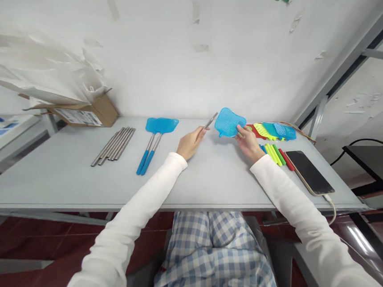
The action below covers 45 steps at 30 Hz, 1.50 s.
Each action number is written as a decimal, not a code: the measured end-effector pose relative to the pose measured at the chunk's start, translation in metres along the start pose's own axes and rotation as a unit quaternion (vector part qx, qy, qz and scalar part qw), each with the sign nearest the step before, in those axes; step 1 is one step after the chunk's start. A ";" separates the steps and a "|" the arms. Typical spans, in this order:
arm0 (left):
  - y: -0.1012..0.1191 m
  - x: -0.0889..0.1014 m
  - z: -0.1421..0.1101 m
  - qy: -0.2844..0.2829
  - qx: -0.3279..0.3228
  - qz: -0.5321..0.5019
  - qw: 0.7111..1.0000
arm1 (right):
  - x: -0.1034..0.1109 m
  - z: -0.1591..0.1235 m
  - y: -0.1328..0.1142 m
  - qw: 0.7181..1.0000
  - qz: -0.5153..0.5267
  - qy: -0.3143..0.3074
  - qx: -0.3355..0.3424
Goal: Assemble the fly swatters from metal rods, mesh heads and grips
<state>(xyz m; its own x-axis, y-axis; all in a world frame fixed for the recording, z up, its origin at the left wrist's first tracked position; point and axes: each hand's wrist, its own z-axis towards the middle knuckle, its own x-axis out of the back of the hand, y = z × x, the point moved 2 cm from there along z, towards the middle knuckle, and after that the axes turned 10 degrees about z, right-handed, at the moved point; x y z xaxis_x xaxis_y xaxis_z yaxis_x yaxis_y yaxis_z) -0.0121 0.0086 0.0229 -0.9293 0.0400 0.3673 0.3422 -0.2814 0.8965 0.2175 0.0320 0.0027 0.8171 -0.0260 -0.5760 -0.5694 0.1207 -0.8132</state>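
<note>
My left hand (190,142) is closed around a thin metal tube (211,120), whose tip sticks out up and to the right. Between the fingers of my right hand (250,143) is the edge of a blue fly swatter head (228,121), its short neck pointing down. The tube's tip and the head are close but apart. To the left lie two blue fly swatters (160,134) with metal shafts and blue grips. Beyond my right hand are loose swatter heads (264,131) in red, yellow and blue. Coloured handle grips (275,154) lie in a row near my right wrist.
Several metal tubes (115,146) lie on the left of the grey table (74,182). A cardboard box (95,113) stands at the back left against the wall. On the right is a phone (309,172) with a white cable (331,206) plugged in.
</note>
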 end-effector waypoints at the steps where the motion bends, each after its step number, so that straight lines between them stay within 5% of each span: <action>1: 0.001 0.002 -0.001 0.010 -0.011 0.044 0.999 | 0.003 0.002 -0.001 1.000 0.006 0.015 0.010; 8: -0.007 -0.006 -0.003 -0.017 -0.059 0.254 0.965 | 0.008 0.002 0.000 0.996 0.066 0.051 0.030; 20: -0.012 -0.002 -0.001 -0.005 -0.038 0.329 0.944 | 0.008 0.002 0.000 0.995 0.021 0.075 0.054; 29: -0.004 -0.002 -0.004 -0.064 -0.038 0.457 0.886 | 0.011 0.004 -0.002 0.997 0.010 0.064 0.046; 40: -0.012 0.001 -0.004 -0.054 -0.071 0.480 0.872 | 0.015 0.004 -0.001 0.991 -0.111 -0.022 0.075; 45: -0.009 0.005 -0.003 -0.051 -0.087 0.478 0.873 | 0.019 0.007 -0.023 0.974 -0.194 -0.105 0.049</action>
<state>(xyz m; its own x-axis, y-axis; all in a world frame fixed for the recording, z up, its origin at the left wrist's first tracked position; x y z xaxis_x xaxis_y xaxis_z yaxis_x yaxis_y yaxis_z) -0.0205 0.0081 0.0155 -0.2113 -0.2101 0.9546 0.9198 -0.3731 0.1215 0.2466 0.0354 0.0112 0.9755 0.1141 -0.1879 -0.2105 0.2374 -0.9483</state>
